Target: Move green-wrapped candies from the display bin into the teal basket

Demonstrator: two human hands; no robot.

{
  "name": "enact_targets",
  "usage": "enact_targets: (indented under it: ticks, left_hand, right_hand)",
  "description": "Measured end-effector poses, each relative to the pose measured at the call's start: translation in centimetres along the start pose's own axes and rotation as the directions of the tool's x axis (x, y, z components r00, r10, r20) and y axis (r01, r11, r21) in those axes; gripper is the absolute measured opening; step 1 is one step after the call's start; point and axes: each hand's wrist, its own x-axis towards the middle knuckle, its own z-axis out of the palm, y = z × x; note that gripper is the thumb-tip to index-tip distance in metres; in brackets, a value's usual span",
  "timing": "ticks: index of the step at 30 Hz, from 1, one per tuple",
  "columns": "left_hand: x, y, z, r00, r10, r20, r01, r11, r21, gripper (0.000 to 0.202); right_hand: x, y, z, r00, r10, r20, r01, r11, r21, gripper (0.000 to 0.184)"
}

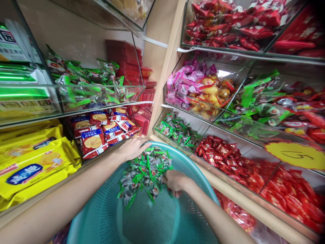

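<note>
A teal plastic basket sits in front of me, tilted toward the shelves, with a heap of green-and-clear wrapped candies in it. My left hand grips the basket's far rim beside the heap, fingers curled over the edge. My right hand lies inside the basket at the right side of the heap, fingers closed round some of the candies.
Clear bins line both sides: green-wrapped candies upper left, blue-and-red biscuit packs and yellow packs lower left. On the right are green candies, red candies, pink and yellow sweets. A yellow price tag hangs there.
</note>
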Motion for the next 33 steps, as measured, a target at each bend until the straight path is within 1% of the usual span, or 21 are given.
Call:
enact_targets:
  ticks: [1,3,8,10,15,17,22,25,28,30,31,33]
  left_hand:
    - [0.0,0.0,0.0,1.000,0.000,0.002,0.000,1.000,0.001,0.057]
    - [0.0,0.0,0.1,1.000,-0.001,0.004,0.001,1.000,0.002,0.058]
    - [0.1,-0.1,0.1,1.000,-0.001,0.013,0.001,1.000,0.012,0.057]
    - [0.1,-0.1,0.0,1.000,-0.001,0.016,0.000,1.000,0.017,0.056]
    - [0.0,0.0,-0.2,1.000,0.009,0.002,-0.009,1.000,0.013,0.057]
    - [0.0,0.1,-0.1,1.000,0.007,0.000,-0.007,1.000,0.006,0.057]
    - [0.0,0.1,-0.1,1.000,0.000,0.002,0.001,1.000,-0.006,0.055]
    - [-0.1,0.1,-0.1,1.000,0.004,0.003,-0.004,1.000,0.001,0.056]
    - [-0.1,0.2,-0.2,1.000,0.009,0.003,-0.009,1.000,0.005,0.056]
    - [0.0,0.3,-0.2,1.000,0.005,-0.001,-0.005,1.000,0.006,0.056]
    - [0.0,0.3,-0.2,1.000,0.003,-0.002,-0.003,1.000,0.006,0.056]
    - [0.0,0.3,-0.2,1.000,0.002,-0.001,-0.002,1.000,0.006,0.056]
  right_hand:
    - [-0.3,-0.1,-0.2,0.999,0.012,-0.043,-0.013,1.000,-0.016,0.047]
    - [-0.5,-0.4,-0.4,0.996,0.020,-0.082,-0.023,0.999,-0.028,0.043]
    - [-0.4,-1.2,-0.3,0.999,0.002,-0.036,-0.003,1.000,-0.025,0.031]
    - [-0.5,-1.4,-0.3,0.999,0.000,-0.033,-0.001,1.000,-0.005,0.033]
    - [-1.2,-0.8,-0.6,0.999,-0.029,-0.046,0.032,0.997,0.072,0.056]
    - [-1.2,-0.6,-0.6,0.998,-0.044,-0.045,0.048,0.995,0.085,0.056]
    - [-1.2,0.0,-0.8,0.998,-0.057,-0.028,0.059,0.995,0.081,0.049]
    - [-1.6,0.5,-1.0,0.992,-0.127,0.009,0.124,0.983,0.135,0.041]
    - [-2.0,0.7,-0.9,0.970,-0.202,0.134,0.178,0.969,0.173,0.026]
    - [-2.1,0.5,-0.5,0.942,-0.275,0.194,0.256,0.960,0.117,0.018]
    - [-2.1,0.3,-0.3,0.925,-0.322,0.203,0.315,0.947,0.068,0.018]
    - [-2.0,-0.3,0.2,0.891,-0.402,0.209,0.422,0.905,-0.058,0.023]
